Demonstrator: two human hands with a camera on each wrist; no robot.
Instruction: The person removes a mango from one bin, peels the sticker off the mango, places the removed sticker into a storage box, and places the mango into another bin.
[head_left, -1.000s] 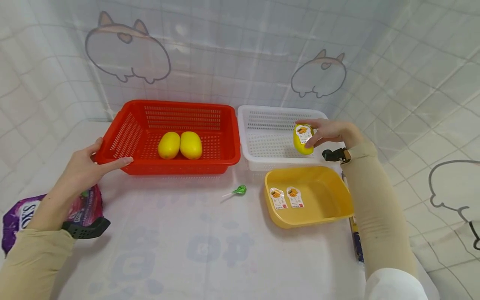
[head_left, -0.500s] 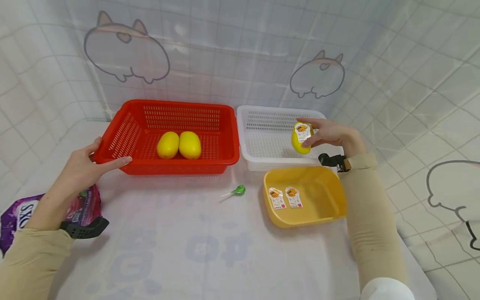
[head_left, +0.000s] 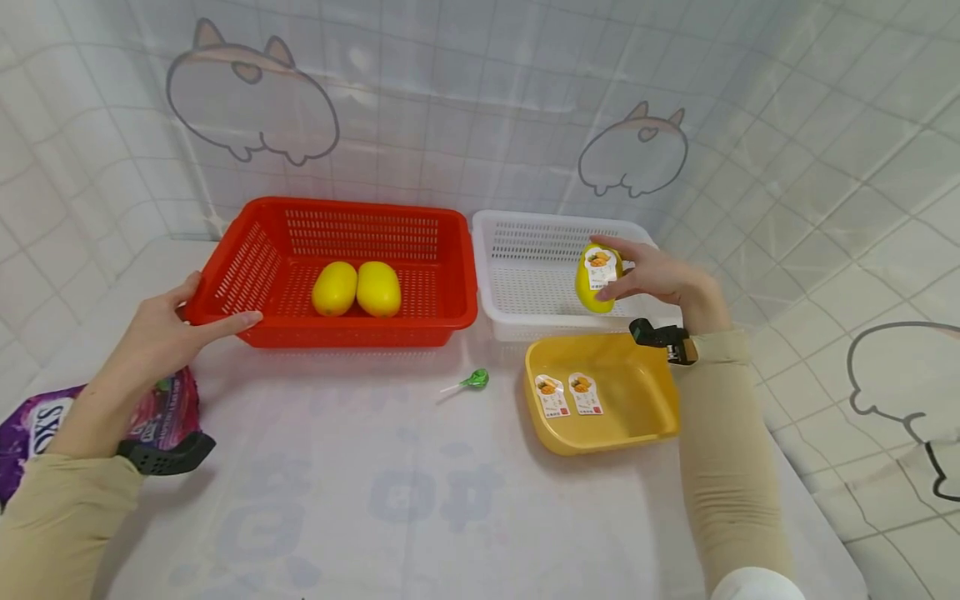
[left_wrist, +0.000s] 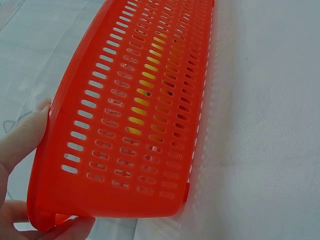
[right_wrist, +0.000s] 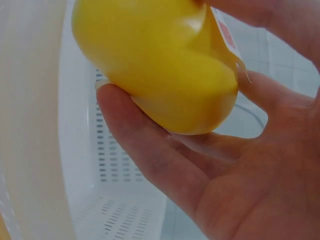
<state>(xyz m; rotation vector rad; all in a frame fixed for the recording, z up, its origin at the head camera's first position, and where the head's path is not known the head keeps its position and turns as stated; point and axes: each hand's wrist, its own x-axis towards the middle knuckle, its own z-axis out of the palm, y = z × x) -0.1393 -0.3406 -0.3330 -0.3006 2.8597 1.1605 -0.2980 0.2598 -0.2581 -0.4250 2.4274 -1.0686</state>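
Observation:
My left hand grips the near left corner of the red plastic basket, thumb along its front rim. The left wrist view shows fingers curled at the rim of this slotted basket. Two yellow mangoes lie side by side inside it. My right hand holds another yellow mango over the white basket. A white sticker with a fruit picture is on this mango, between thumb and fingers. In the right wrist view, fingers wrap the smooth mango.
In front of the white basket stands a yellow tub with two stickers on its inside. A green-wrapped lollipop lies mid-table. A purple bag lies partly under my left forearm. A patterned curtain hangs behind the baskets.
My right hand and forearm have shifted slightly left, carrying the mango with them. My left hand keeps its grip on the red basket.

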